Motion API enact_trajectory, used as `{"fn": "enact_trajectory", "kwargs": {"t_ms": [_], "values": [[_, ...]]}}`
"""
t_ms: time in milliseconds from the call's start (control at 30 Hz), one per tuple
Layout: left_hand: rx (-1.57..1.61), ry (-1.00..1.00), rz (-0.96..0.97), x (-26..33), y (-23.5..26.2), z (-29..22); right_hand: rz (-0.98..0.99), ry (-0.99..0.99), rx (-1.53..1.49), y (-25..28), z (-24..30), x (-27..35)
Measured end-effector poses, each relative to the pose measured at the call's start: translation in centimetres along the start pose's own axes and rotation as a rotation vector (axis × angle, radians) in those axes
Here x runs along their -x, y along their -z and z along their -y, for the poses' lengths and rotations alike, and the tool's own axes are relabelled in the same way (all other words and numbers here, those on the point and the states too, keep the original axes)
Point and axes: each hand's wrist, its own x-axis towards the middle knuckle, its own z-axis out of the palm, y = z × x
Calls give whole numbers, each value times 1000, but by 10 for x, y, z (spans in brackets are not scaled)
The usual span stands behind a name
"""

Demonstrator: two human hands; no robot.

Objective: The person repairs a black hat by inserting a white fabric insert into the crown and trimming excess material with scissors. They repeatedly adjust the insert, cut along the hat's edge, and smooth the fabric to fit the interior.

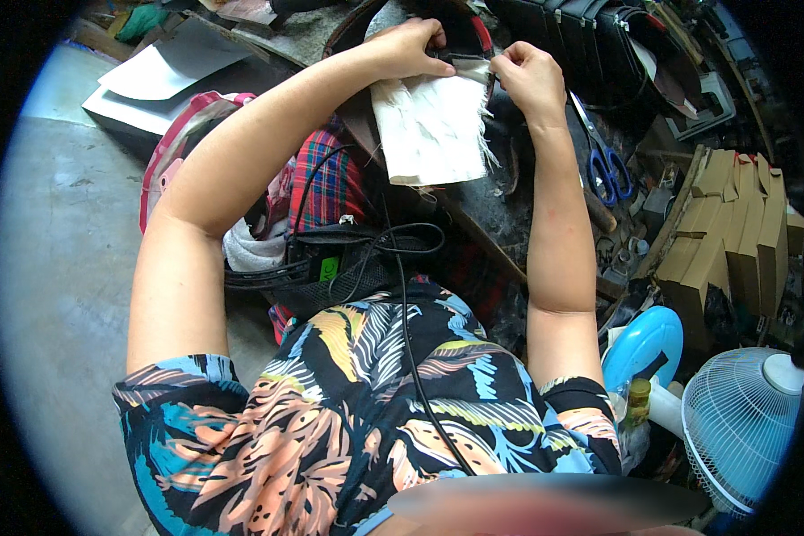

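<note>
A white piece of cloth (431,134) with a frayed right edge hangs from a dark curved item with a red rim (480,34) at the top of the view. My left hand (406,49) is closed at the cloth's upper left, its thumb lying along the top edge and its other fingers curled behind. At the upper right corner, my right hand (531,82) pinches the cloth's edge, fingers pressed together. Beside my right wrist lie scissors with blue handles (609,174). What lies beneath the cloth is hidden.
Black bags (590,40) are piled at the far right. Flattened cardboard boxes (732,228) and a fan (746,420) stand on the right. White sheets (174,67) lie at the far left, near a pink-rimmed basket (156,170). A black cable (406,330) runs down my front.
</note>
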Motion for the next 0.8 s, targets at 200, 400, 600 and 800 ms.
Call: {"fn": "enact_trajectory", "kwargs": {"t_ms": [200, 400, 600, 800], "values": [[-21, 64, 77, -16, 2, -3, -57, 64, -1, -2, -2, 0], [-103, 101, 139, -21, 8, -11, -11, 61, -152, -13, -22, -14], [-183, 110, 92, -18, 4, -19, 11, 12, -188, -2, -26, -12], [-234, 111, 49, -20, 1, -26, 94, 22, 54, -3, -12, 5]]}}
